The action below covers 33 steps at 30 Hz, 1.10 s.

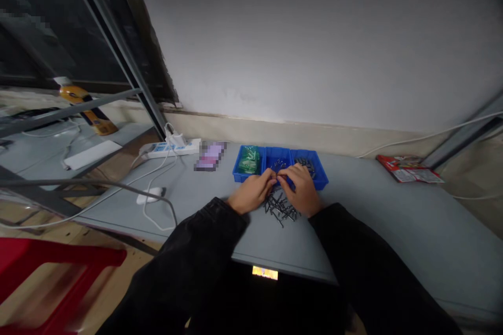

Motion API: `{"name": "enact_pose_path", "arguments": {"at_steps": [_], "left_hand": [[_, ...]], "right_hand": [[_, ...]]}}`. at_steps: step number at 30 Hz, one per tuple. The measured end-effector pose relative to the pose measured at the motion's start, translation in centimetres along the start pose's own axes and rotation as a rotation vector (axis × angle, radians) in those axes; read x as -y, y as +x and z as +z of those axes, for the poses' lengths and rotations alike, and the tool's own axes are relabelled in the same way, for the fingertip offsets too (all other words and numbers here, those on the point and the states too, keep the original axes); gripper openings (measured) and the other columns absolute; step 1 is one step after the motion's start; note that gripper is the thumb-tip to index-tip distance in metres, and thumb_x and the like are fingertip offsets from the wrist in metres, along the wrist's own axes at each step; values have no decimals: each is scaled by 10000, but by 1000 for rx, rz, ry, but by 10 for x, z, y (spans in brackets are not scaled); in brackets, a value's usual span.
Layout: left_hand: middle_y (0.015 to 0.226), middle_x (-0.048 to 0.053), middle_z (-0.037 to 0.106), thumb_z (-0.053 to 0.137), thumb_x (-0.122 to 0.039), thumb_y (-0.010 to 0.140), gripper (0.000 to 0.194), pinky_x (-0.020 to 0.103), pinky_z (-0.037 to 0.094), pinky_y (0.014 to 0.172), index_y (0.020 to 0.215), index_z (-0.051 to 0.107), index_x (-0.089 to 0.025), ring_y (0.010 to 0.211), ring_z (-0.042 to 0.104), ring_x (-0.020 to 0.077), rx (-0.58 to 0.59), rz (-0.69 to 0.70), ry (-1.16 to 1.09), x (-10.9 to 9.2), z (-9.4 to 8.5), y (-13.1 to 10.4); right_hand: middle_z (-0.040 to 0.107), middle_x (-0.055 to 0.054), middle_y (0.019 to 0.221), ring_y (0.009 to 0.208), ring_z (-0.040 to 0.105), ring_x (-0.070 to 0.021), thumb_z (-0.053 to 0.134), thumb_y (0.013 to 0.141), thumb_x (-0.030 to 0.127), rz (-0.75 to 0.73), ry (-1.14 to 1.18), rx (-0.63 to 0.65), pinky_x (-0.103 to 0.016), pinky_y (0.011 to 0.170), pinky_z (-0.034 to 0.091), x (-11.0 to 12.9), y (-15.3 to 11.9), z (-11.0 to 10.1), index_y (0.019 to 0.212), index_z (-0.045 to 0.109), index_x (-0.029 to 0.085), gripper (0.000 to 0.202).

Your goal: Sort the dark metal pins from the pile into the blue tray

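Note:
My left hand and my right hand meet fingertip to fingertip above the front edge of a blue three-part bin. Both are closed in a pinch; whatever lies between the fingertips is too small to make out. Under them a loose pile of dark metal pins or screws is spread on the grey table. Green plastic packets fill the bin's left compartment. A few small metal pieces lie in the middle one, and more dark pieces sit in the right one, partly behind my right hand.
Left of the bin are a phone, a white power strip with cables, and a white adapter. A red packet lies at the far right. A red stool stands at lower left. The wall rises behind.

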State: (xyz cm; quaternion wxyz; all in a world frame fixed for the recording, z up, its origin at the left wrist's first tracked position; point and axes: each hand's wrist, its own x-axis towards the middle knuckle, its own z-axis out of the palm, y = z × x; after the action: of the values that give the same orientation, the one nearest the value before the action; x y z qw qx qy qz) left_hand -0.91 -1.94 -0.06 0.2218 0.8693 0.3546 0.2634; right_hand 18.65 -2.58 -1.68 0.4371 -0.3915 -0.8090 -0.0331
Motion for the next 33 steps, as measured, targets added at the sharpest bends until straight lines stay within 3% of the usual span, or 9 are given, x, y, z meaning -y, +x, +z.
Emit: {"name": "enact_pose_path", "arguments": {"at_steps": [7, 14, 19, 27, 33], "left_hand": [[830, 3, 628, 284, -373, 1083, 251, 239, 439, 650, 1079, 464, -198, 615, 558, 118, -65, -13, -172, -3, 0, -2], [805, 6, 641, 328, -363, 1076, 252, 253, 464, 688, 1062, 507, -186, 623, 582, 121, -137, -7, -143, -4, -2, -1], [851, 28, 673, 396, -343, 1055, 227, 238, 472, 689, 1024, 549, -179, 695, 613, 131, -191, -11, -113, -4, -3, 0], [798, 21, 679, 448, -341, 1035, 211, 236, 470, 677, 1005, 576, -177, 682, 615, 132, -297, -24, -99, -2, -2, 0], [813, 15, 668, 441, -321, 1033, 208, 241, 442, 681, 1015, 589, -176, 690, 595, 130, -252, -1, -54, -2, -3, 0]], "right_hand": [[658, -41, 858, 895, 533, -219, 572, 970, 254, -32, 27, 93, -393, 824, 391, 3, 0, -1, 908, 617, 194, 98], [673, -41, 872, 891, 559, -217, 533, 1011, 271, -16, 38, 46, -388, 833, 409, -2, -1, 2, 889, 615, 207, 159], [688, -34, 868, 831, 607, -197, 491, 1036, 259, 4, 14, -71, -363, 780, 412, -4, 0, 1, 917, 636, 207, 194], [731, -47, 975, 917, 658, -195, 458, 1038, 212, 14, 84, -108, -365, 851, 474, -4, -1, 2, 1109, 666, 210, 219], [698, -34, 878, 836, 622, -198, 509, 1019, 235, 40, 23, -138, -363, 797, 443, -5, -1, 0, 923, 646, 216, 169]]}}
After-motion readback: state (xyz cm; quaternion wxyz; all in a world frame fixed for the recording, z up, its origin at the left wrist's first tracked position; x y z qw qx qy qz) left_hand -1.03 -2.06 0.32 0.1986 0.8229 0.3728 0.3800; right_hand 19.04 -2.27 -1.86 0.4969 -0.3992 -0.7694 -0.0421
